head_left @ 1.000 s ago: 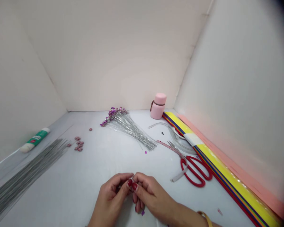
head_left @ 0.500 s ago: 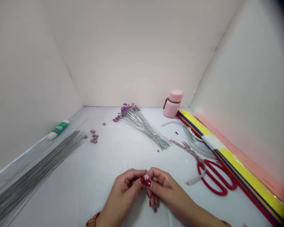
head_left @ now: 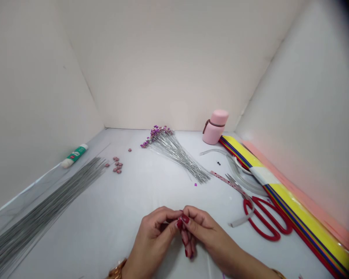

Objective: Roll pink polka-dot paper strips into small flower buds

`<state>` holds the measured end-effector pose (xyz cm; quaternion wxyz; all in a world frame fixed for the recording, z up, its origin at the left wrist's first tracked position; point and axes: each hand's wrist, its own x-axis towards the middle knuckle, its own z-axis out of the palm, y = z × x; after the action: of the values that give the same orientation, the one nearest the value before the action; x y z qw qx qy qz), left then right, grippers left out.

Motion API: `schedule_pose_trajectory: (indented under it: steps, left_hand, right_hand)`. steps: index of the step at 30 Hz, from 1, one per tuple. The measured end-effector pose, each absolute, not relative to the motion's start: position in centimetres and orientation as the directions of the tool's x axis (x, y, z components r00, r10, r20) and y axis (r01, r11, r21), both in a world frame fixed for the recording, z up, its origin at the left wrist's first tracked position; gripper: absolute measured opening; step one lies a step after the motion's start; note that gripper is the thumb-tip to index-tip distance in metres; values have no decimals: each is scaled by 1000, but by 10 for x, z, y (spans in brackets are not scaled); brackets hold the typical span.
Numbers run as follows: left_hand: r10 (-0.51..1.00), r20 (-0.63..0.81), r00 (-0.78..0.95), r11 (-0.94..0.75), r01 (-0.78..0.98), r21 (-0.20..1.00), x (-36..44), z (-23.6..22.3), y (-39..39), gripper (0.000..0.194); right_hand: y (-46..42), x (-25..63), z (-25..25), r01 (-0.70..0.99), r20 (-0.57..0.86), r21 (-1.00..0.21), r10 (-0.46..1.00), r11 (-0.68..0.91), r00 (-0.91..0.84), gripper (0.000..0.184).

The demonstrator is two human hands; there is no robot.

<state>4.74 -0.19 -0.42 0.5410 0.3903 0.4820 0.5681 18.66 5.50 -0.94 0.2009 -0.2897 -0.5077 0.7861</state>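
At the front middle of the table my left hand (head_left: 159,228) and my right hand (head_left: 202,228) meet, thumbs and index fingertips pinched together. Between them is a small pink patterned paper star, nearly hidden by the fingertips now and partly seen half a second ago. The other fingers of my right hand curl below. Farther left lie several small pink paper stars (head_left: 118,165). To the right, a pink patterned paper strip (head_left: 221,177) reaches over the blades of red-handled scissors (head_left: 264,217).
A bundle of thin grey wires (head_left: 55,197) lies left, near a glue stick (head_left: 75,156). Silver stems with purple tips (head_left: 180,151) rest at the back middle. On the right are a pink flask (head_left: 215,128), clear curved strips (head_left: 242,178) and stacked coloured paper strips (head_left: 296,209).
The fingertips have closed over the small pink piece, which shows less now. My right thumb has shifted slightly up. The whole view has moved a little.
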Motion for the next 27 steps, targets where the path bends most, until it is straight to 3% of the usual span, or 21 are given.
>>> schedule_pose_trajectory:
  steps: [5, 8, 11, 15, 17, 27]
  left_hand:
    - [993, 66, -94, -65, 12, 998, 45, -3, -2, 15]
    - [992, 93, -82, -87, 77, 993, 43, -1, -1, 12]
    - [995, 25, -100, -23, 15, 1000, 43, 0, 0, 11]
    - [988, -92, -124, 78, -117, 990, 44, 2, 2, 10]
    - [986, -115, -120, 94, -162, 982, 44, 1, 2, 9]
    - [981, -172, -87, 143, -269, 952, 46, 3, 1, 9]
  right_hand:
    - [54, 186, -10, -30, -249, -912, 612, -408, -750, 32]
    - [54, 185, -10, -50, -263, -886, 588, -462, -765, 31]
    - [52, 187, -8, -15, -257, -914, 608, -405, -752, 33]
    - [49, 189, -6, 77, -113, -994, 735, -82, -668, 25]
    - [48, 190, -5, 96, -58, -995, 764, 5, -643, 23]
    - [49, 191, -2, 97, 8, -991, 767, 91, -642, 17]
